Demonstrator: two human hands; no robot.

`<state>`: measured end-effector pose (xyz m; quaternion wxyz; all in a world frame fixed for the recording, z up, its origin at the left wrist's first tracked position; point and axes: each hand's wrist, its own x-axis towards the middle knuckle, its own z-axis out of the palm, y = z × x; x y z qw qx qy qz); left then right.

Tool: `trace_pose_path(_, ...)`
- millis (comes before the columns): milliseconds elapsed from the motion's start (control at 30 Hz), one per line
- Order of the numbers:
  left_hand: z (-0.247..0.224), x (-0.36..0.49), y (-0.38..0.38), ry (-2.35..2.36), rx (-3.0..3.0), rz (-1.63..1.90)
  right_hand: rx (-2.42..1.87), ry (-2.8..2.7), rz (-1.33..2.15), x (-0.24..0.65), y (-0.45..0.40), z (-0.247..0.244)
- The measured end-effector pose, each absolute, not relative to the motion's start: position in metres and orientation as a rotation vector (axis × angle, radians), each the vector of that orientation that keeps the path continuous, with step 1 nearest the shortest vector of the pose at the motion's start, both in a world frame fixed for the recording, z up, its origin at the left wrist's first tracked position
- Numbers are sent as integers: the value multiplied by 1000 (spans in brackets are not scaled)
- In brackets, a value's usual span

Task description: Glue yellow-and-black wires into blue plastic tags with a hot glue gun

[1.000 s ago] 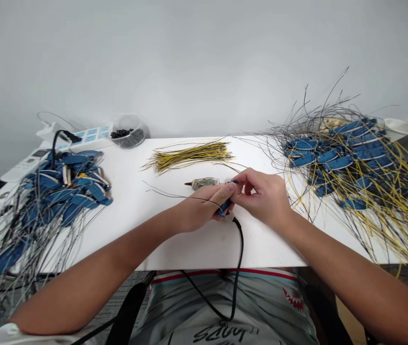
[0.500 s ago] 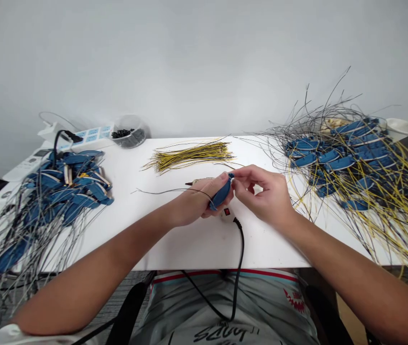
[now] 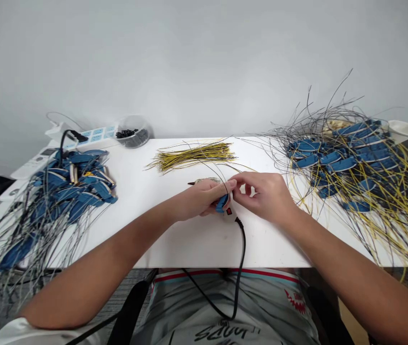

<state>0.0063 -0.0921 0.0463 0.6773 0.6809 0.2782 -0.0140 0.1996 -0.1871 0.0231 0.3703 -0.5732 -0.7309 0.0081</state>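
the left hand [image 3: 197, 200] has its fingers closed around a small blue piece [image 3: 221, 203], just right of the middle of the frame. that grip covers much of the piece, so it could slip or turn if squeezed unevenly. the thin dark wire [image 3: 214, 168] arcing above the knuckles might snag or get tugged if the hands part quickly. the right hand [image 3: 266, 196] has thumb and forefinger pinched together beside the piece's upper end; what lies between them is too small to tell. pulling hard there could, i'd judge, strain a fine joint. the handheld tool [image 3: 207, 181] lies under and behind the hands, dark tip pointing left; if it is hot, a dropped wrist could touch it, and a knock on its black cable [image 3: 243, 244] could swing it.

around them, at the left of the frame, a pile of blue pieces [image 3: 78, 191] trails grey wires over the front edge of the table [image 3: 261, 244]. behind it sit a power strip [image 3: 96, 135] and a clear round container [image 3: 128, 140] of black bits. a yellow and black wire bundle [image 3: 195, 157] lies beyond the hands, and at the right a second tangled heap [image 3: 344, 163] spreads loose wires toward the right forearm, the likeliest thing to catch it.
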Motion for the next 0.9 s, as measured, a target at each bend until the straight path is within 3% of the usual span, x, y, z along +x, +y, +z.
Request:
trace_pose_path(333,51,4,-93,633,1592,-241,-1558,-2025,-42,196,-187,17)
trace_pose_path(900,53,13,-107,719,1693,4,-1588,-1800,-59,182,-189,8)
